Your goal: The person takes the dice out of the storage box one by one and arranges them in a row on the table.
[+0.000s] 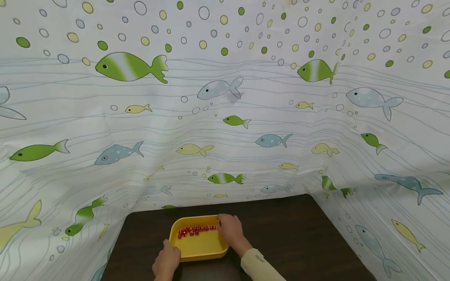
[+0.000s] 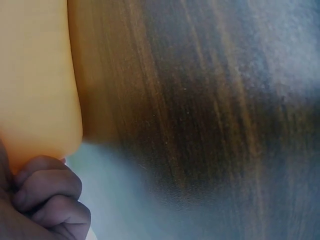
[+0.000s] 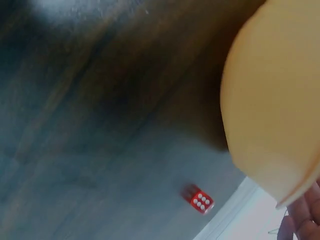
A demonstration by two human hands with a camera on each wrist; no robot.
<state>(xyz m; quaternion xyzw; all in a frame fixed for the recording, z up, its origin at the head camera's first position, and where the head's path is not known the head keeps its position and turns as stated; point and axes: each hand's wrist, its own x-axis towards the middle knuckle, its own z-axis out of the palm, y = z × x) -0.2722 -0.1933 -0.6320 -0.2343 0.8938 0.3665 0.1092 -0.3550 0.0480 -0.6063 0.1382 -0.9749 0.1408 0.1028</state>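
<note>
A yellow tray (image 1: 201,246) sits over the dark table, with several red dice (image 1: 197,229) strewn in a band along its far side. My left hand (image 1: 166,259) grips the near left corner of the tray. At the far right side my right hand (image 1: 230,231) holds the rim. The left wrist view has curled fingers (image 2: 52,187) under the tray's outer wall (image 2: 37,75). In the right wrist view, fingers (image 3: 311,207) are at the tray's edge, partly out of frame. One red die (image 3: 201,201) lies on the table outside the tray, six white pips showing.
The dark wood-grain table (image 1: 288,234) extends to both sides of the tray. A white curtain (image 1: 225,136) printed with fish and bubbles hangs behind the table and along its sides.
</note>
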